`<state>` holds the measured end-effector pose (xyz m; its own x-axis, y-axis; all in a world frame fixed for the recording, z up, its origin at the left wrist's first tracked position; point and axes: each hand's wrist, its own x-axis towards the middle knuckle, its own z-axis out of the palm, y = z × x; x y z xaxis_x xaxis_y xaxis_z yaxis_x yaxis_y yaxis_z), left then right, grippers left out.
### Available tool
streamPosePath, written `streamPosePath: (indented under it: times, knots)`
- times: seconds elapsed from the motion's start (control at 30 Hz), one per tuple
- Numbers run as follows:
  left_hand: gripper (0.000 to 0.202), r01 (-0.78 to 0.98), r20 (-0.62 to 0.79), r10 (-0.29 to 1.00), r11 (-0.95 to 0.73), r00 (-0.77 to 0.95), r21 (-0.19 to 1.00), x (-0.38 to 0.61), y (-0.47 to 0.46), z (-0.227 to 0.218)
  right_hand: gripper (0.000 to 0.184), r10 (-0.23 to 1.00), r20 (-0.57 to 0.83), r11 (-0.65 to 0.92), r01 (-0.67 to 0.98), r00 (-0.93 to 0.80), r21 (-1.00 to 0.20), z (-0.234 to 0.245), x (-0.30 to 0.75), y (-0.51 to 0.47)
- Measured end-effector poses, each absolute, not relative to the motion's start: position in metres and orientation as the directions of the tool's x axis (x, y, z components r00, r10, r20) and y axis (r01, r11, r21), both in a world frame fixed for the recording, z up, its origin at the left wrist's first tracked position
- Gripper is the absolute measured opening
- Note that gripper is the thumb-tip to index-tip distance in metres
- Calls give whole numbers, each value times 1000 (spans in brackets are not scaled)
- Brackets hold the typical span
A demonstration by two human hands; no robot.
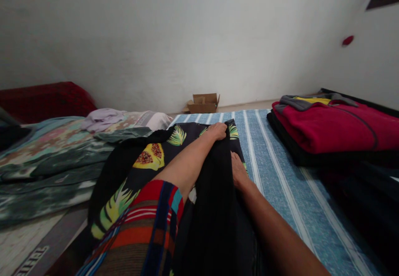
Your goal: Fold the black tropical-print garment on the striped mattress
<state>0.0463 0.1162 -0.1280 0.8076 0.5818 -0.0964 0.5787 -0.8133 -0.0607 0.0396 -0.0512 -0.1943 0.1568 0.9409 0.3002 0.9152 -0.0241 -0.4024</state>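
A black garment [193, 132] printed with green leaves and cut papaya lies spread over the bed in front of me. A plain black strip of it [215, 184] is folded over the print. My left hand [218, 131], at the end of a striped multicoloured sleeve, is closed on the garment's far edge, its knuckles up. Lower and to the right, my right hand [238, 168] grips the right edge of the black fabric; its fingertips are partly hidden by the cloth.
A blue striped bedsheet [271, 155] runs beneath. At right sit folded clothes, a pink fleece [336, 128] on top. Left lie a green-grey patterned garment [62, 176] and a pale lilac cloth [101, 119]. A cardboard box [203, 104] stands by the wall.
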Motion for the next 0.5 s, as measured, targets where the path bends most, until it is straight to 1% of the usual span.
streamPosePath:
  times: [0.1, 0.2, 0.27, 0.4, 0.5]
  knots:
    - [33, 616, -19, 620, -783, 785, -87, 51, 121, -124, 56, 935, 315, -23, 916, 161, -400, -196, 40, -50]
    - [36, 664, 54, 662, -741, 747, -100, 60, 127, -116, 57, 941, 297, -28, 914, 160, -404, -197, 41, -50]
    - [37, 693, 76, 689, -715, 721, -95, 65, 130, -115, 59, 946, 282, -33, 910, 163, -413, -197, 42, -50]
    - [34, 724, 45, 722, -688, 690, -50, 69, 128, -130, 63, 958, 236, -54, 906, 166, -419, -198, 42, -52]
    - [33, 745, -18, 745, -666, 667, 9, 65, 126, -143, 61, 956, 252, -40, 918, 149, -394, -200, 42, -52]
